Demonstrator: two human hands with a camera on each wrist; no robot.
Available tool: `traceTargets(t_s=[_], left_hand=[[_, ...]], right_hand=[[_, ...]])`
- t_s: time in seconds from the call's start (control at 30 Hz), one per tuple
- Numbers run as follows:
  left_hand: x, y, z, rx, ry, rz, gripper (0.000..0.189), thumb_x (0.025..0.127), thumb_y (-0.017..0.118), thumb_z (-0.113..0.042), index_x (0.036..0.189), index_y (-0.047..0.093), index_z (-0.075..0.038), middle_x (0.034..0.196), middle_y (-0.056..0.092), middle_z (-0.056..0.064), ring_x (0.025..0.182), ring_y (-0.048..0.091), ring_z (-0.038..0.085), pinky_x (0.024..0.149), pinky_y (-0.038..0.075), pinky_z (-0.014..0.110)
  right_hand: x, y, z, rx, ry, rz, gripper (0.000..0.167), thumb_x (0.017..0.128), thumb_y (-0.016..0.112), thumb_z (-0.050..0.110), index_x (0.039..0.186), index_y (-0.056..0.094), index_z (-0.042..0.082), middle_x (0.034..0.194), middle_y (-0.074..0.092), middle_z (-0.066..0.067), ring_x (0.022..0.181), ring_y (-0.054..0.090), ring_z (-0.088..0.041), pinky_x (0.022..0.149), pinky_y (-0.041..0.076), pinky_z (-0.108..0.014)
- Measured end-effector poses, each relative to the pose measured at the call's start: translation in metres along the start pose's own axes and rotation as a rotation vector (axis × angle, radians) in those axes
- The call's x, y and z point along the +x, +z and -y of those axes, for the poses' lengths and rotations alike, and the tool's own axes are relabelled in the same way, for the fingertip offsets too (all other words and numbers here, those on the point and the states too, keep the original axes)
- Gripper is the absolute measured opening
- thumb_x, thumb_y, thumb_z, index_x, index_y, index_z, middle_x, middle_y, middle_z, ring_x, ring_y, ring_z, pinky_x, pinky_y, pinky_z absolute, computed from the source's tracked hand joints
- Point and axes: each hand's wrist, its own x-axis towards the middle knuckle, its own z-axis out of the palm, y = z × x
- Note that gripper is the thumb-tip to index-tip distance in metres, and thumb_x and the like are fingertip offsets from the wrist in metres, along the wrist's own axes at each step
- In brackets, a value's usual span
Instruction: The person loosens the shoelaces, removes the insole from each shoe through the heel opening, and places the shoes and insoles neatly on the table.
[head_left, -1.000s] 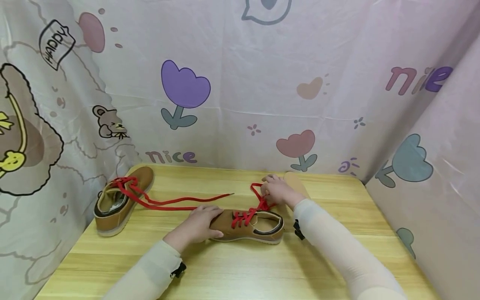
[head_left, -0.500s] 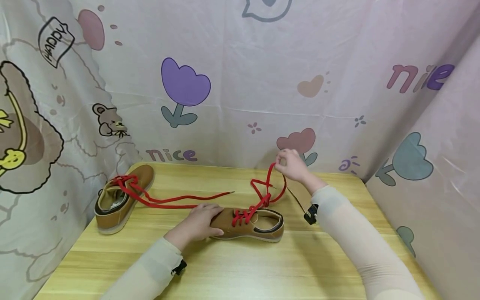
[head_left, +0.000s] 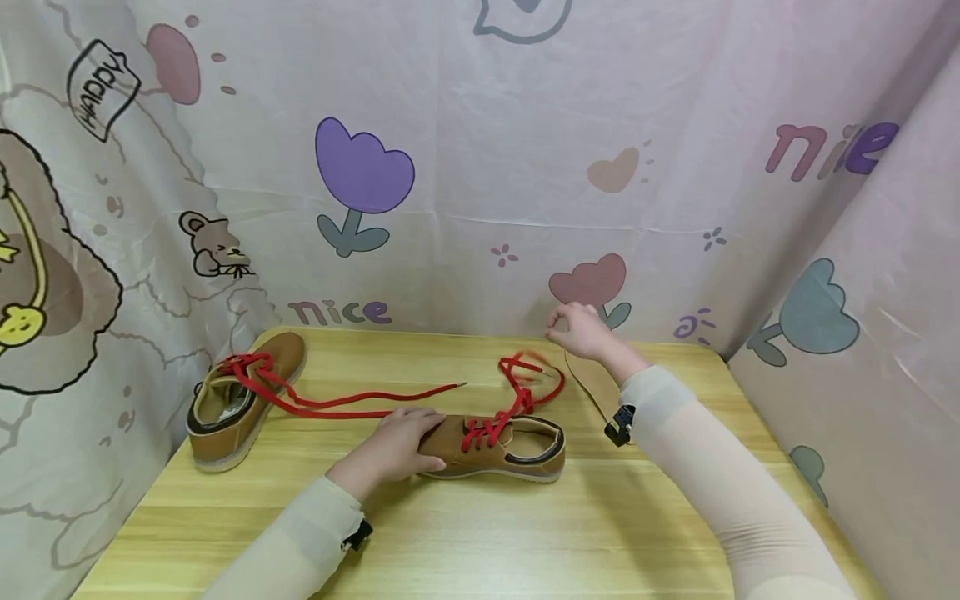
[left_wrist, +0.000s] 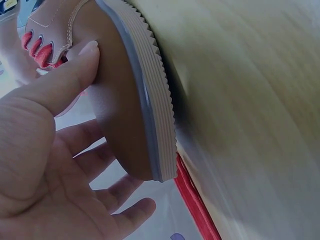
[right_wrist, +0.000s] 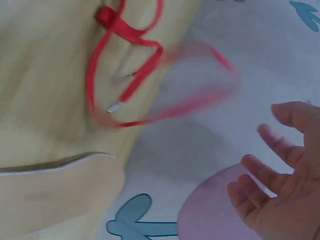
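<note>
A brown shoe (head_left: 453,454) lies on the wooden table (head_left: 465,542), its toe to the left and its red laces pulled through the eyelets. My left hand (head_left: 393,450) grips the toe, thumb on the near side; the left wrist view shows the other fingers (left_wrist: 90,160) around the front. Above the table's back edge is my right hand (head_left: 581,329), fingers loosely bent, with nothing in them. A loop of red shoelace (right_wrist: 91,80) is apart from that hand, partly blurred by motion. Its metal-tipped end (right_wrist: 114,106) shows in the right wrist view.
A second brown shoe (head_left: 288,354) stands at the left; its long red laces (head_left: 337,406) trail towards the middle. A tan insole (right_wrist: 65,195) lies at the back right, partly behind the right wrist. A patterned curtain (head_left: 465,167) hangs behind the table.
My right hand has risen from the table beside the shoe, lifting the red lace, and has now let go; the lace has dropped back. The left hand keeps its grip on the toe.
</note>
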Motion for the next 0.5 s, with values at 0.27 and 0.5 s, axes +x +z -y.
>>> traceTargets(t_s=[0.27,0.5], left_hand=[[0.000,0.000,0.000,0.001,0.005,-0.011,0.073,0.085,0.081,-0.036,0.145,0.053,-0.005,0.150,0.048,0.016,0.139,0.037,0.040,0.114,0.027,0.060],[-0.001,0.000,0.000,0.003,0.002,-0.013,0.073,0.086,0.080,-0.036,0.146,0.052,-0.005,0.150,0.047,0.016,0.140,0.037,0.040,0.114,0.026,0.060]], right_hand=[[-0.012,0.013,-0.002,-0.034,0.005,0.101,0.021,0.097,0.062,0.022,0.109,0.069,0.006,0.127,0.059,-0.020,0.129,0.040,-0.049,0.108,0.029,-0.062],[-0.024,0.013,0.006,-0.036,0.004,0.112,0.019,0.096,0.062,0.024,0.108,0.069,0.011,0.135,0.054,-0.022,0.126,0.040,-0.045,0.103,0.036,-0.062]])
